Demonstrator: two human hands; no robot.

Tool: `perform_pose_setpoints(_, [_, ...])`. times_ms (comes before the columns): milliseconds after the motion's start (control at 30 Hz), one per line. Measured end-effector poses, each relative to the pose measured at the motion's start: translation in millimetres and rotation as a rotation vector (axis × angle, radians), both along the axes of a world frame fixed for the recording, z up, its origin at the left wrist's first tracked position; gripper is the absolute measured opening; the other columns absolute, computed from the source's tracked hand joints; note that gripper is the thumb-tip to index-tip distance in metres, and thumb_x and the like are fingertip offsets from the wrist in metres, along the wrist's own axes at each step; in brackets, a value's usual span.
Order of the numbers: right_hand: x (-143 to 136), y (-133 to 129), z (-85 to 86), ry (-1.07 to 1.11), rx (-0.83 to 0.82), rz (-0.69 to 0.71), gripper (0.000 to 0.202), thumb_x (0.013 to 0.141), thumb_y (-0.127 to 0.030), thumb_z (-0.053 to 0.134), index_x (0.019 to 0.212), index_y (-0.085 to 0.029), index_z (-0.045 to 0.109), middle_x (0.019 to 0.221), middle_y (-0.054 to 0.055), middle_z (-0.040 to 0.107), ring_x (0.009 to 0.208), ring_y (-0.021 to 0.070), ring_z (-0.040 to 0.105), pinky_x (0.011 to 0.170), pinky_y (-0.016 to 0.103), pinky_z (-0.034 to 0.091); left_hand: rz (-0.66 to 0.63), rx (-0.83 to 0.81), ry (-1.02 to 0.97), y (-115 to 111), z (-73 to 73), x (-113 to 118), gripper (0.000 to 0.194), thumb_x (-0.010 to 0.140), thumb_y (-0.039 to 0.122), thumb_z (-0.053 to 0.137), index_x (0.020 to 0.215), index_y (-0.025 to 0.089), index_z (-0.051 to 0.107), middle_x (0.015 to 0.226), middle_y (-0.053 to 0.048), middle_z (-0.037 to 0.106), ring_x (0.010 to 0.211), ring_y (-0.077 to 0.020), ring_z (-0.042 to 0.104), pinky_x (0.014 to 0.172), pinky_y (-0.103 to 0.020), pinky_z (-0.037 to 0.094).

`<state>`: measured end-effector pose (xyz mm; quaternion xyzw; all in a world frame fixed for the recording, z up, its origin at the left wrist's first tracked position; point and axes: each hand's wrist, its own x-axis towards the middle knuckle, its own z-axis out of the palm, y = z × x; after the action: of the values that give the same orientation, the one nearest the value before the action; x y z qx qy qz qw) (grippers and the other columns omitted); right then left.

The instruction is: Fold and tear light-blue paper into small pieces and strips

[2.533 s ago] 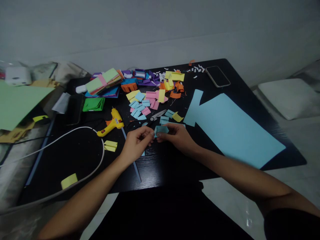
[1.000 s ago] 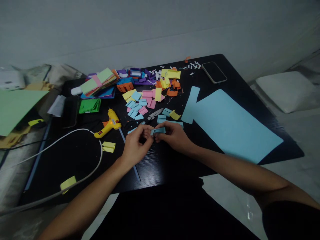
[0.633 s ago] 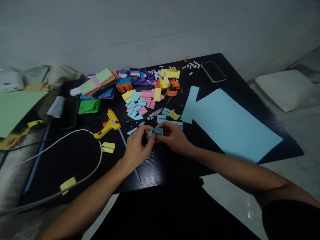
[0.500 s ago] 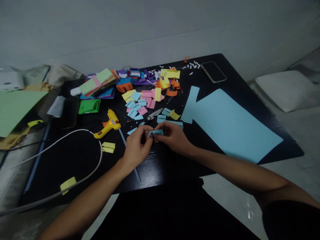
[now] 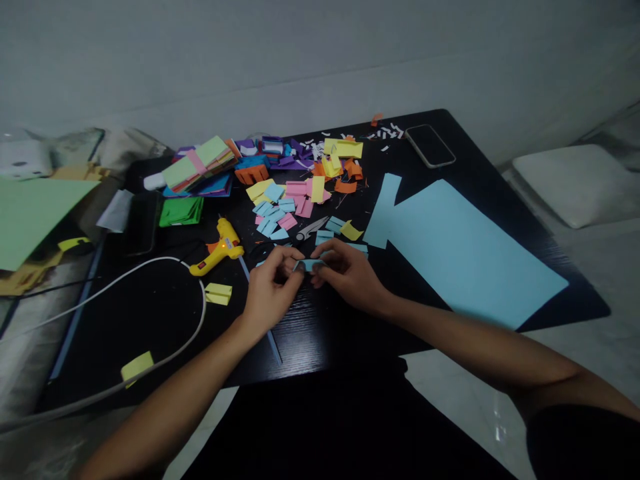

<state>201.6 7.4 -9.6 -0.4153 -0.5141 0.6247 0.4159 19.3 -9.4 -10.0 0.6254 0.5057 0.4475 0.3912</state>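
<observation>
Between my two hands, above the dark table (image 5: 325, 340), is a small piece of light blue paper (image 5: 310, 265). My left hand (image 5: 273, 283) pinches its left end between thumb and fingers. At the right end, the thumb and fingers of my right hand (image 5: 350, 273) grip it too. Just beyond my hands lie scissors (image 5: 313, 229), their handles partly in shadow. Small folded pieces of blue, pink and yellow paper (image 5: 273, 213) are heaped past the scissors. To the left of my left hand rests a yellow glue gun (image 5: 223, 248) with a small light on.
A large light blue sheet (image 5: 475, 253) and a narrower blue strip (image 5: 383, 212) lie at the right. A phone (image 5: 430, 145) sits at the back. Coloured paper stacks (image 5: 200, 163) stand back left. A white cable (image 5: 203, 313) loops across the left side.
My fingers have shifted along the blue paper; the right hand has moved slightly right, and more of the paper shows between the thumbs. The view has moved a little.
</observation>
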Motion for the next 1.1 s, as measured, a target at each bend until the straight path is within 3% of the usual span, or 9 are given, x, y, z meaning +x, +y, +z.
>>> perform_pose_setpoints(200, [4.5, 2.5, 3.3, 0.190, 0.013, 0.073, 0.018, 0.085, -0.029, 0.078, 0.098, -0.019, 0.070, 0.076, -0.001, 0.073, 0.064, 0.0136, 0.072, 0.064, 0.028, 0.062, -0.147, -0.166, -0.347, 4.8, 7.8, -2.8, 0.013, 0.090, 0.026, 0.074, 0.100, 0.019, 0.070, 0.070, 0.000, 0.070, 0.058, -0.0127, 0.064, 0.053, -0.023, 0.054])
perform_pose_setpoints(367, [11.3, 5.2, 6.3, 0.311, 0.026, 0.115, 0.019, 0.081, -0.026, 0.082, 0.098, -0.020, 0.077, 0.084, 0.001, 0.077, 0.073, 0.0157, 0.074, 0.074, 0.031, 0.063, -0.218, -0.192, -0.460, 6.6, 9.3, -7.9, 0.015, 0.089, 0.028, 0.075, 0.100, 0.019, 0.072, 0.079, -0.004, 0.072, 0.069, -0.0166, 0.069, 0.058, -0.027, 0.059])
perform_pose_setpoints(567, [15.2, 4.6, 11.1, 0.275, 0.031, 0.142, 0.028, 0.090, -0.046, 0.071, 0.100, -0.021, 0.079, 0.091, 0.005, 0.078, 0.082, 0.0212, 0.075, 0.081, 0.040, 0.064, -0.268, -0.094, -0.319, 2.9, 12.0, -15.6, 0.028, 0.089, 0.035, 0.068, 0.111, 0.018, 0.072, 0.090, -0.009, 0.074, 0.078, -0.0223, 0.071, 0.072, -0.038, 0.060])
perform_pose_setpoints(633, [12.1, 3.0, 11.3, 0.161, 0.065, 0.074, 0.027, 0.092, -0.047, 0.071, 0.096, -0.021, 0.078, 0.090, 0.004, 0.077, 0.080, 0.0196, 0.074, 0.080, 0.038, 0.065, -0.215, -0.027, -0.212, 2.2, 13.6, -13.7, 0.025, 0.094, 0.037, 0.064, 0.107, 0.018, 0.073, 0.090, -0.008, 0.074, 0.074, -0.0195, 0.069, 0.069, -0.034, 0.059])
perform_pose_setpoints(733, [6.5, 1.0, 7.0, 0.062, 0.099, -0.018, 0.024, 0.085, -0.043, 0.081, 0.096, -0.023, 0.075, 0.093, 0.003, 0.076, 0.080, 0.0179, 0.074, 0.079, 0.034, 0.066, -0.099, 0.064, -0.060, 1.8, 12.6, -7.4, 0.016, 0.097, 0.033, 0.065, 0.095, 0.019, 0.073, 0.088, -0.005, 0.073, 0.069, -0.0139, 0.067, 0.064, -0.027, 0.057])
perform_pose_setpoints(900, [4.3, 1.5, -2.1, 0.040, 0.125, -0.077, 0.033, 0.081, -0.044, 0.086, 0.102, -0.023, 0.071, 0.097, 0.003, 0.077, 0.089, 0.0194, 0.075, 0.084, 0.034, 0.065, 0.002, 0.058, -0.113, 3.3, 5.2, -2.7, 0.022, 0.091, 0.032, 0.076, 0.109, 0.019, 0.071, 0.086, -0.002, 0.075, 0.068, -0.0120, 0.069, 0.064, -0.024, 0.060])
perform_pose_setpoints(1100, [5.2, 1.3, -3.1, -0.010, 0.194, -0.113, 0.027, 0.083, -0.041, 0.085, 0.101, -0.024, 0.075, 0.102, 0.004, 0.079, 0.099, 0.0212, 0.076, 0.097, 0.039, 0.062, -0.008, -0.026, -0.118, 6.1, 3.4, -6.0, 0.017, 0.089, 0.031, 0.078, 0.102, 0.020, 0.079, 0.081, -0.002, 0.078, 0.063, -0.0125, 0.070, 0.063, -0.025, 0.061])
